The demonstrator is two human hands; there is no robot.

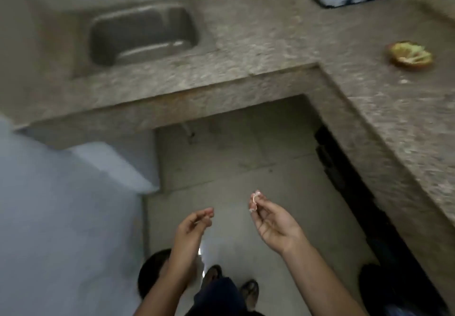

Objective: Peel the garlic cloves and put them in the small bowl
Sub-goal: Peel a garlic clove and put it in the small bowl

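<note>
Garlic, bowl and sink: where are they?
garlic clove (254, 199): head view, its pale middle.
small bowl (416, 65): head view, its brown near wall.
sink (147, 29): head view, its bare basin floor.

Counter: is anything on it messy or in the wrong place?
One small pale scrap lies loose on the counter near the small bowl, outside it. It may be garlic peel; blur hides more.

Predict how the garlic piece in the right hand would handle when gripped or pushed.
Probably very light: the right hand holds the garlic piece in a mere pinch. Its pale, flaky look suggests a papery surface, likely fragile and apt to tear. Blur prevents judging its firmness.
</note>
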